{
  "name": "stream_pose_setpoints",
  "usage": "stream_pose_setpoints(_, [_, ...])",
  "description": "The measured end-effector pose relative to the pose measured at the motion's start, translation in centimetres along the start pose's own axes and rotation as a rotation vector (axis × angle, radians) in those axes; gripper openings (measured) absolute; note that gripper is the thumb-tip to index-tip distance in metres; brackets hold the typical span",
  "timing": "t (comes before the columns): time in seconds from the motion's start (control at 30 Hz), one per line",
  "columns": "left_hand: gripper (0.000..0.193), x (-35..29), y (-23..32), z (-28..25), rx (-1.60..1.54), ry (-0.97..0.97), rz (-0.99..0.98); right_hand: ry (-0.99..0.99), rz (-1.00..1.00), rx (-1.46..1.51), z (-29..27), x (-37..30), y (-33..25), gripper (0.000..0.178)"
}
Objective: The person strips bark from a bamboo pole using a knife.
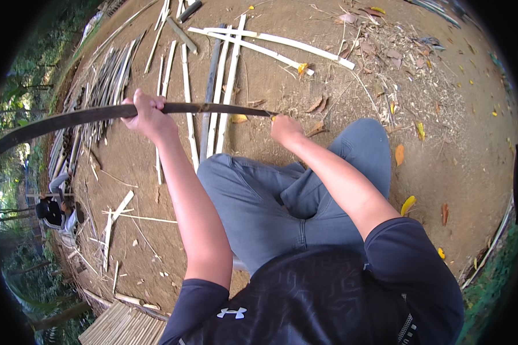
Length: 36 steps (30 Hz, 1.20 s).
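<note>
A long dark bamboo strip [69, 118] runs from the far left to the middle of the view, slightly bowed. My left hand [145, 115] is closed around it near its middle. My right hand [285, 129] is closed at the strip's right end, just past its tip; I cannot see whether it also holds a tool. Both arms reach out over my knees, which are in grey trousers [270, 201]. I am seated above bare earth.
Pale split bamboo strips [230, 69] lie on the dirt ahead, with a bundle of darker strips [106, 75] at the left. Dry leaves and shavings [385, 63] are scattered at the right. Another person [54, 210] sits far left. A woven bamboo panel [126, 328] lies below.
</note>
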<state>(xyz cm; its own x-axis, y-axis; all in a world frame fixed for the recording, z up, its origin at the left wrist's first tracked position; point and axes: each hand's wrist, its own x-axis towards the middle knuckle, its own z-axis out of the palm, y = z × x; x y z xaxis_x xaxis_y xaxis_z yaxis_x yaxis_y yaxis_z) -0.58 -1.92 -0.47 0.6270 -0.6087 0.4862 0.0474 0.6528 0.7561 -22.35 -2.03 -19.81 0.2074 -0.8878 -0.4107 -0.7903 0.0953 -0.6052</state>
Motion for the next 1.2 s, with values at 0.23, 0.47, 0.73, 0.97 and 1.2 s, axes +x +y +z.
stream_pose_setpoints(0.23, [0.029, 0.4, -0.4, 0.6, 0.062, 0.069, -0.019, -0.086, 0.008, 0.153, 2.4, 2.9, 6.0, 0.039])
stream_pose_setpoints(0.47, [0.026, 0.9, -1.1, 1.6, 0.079, 0.135, 0.024, 0.114, 0.039, 0.244, 4.0, 1.3, 3.7, 0.04])
stream_pose_setpoints(0.73, [0.025, 1.7, -1.3, 0.4, 0.063, 0.114, 0.004, 0.052, 0.018, 0.172, 3.1, 3.0, 4.7, 0.034])
stream_pose_setpoints(0.97, [0.023, 1.3, -1.1, 0.0, 0.044, 0.165, -0.023, 0.082, 0.038, 0.174, 5.5, 4.9, 7.7, 0.033])
stream_pose_setpoints(1.2, [0.022, 0.8, -1.2, 0.9, 0.121, 0.236, 0.008, 0.063, 0.137, 0.249, 7.3, 5.5, 9.0, 0.033])
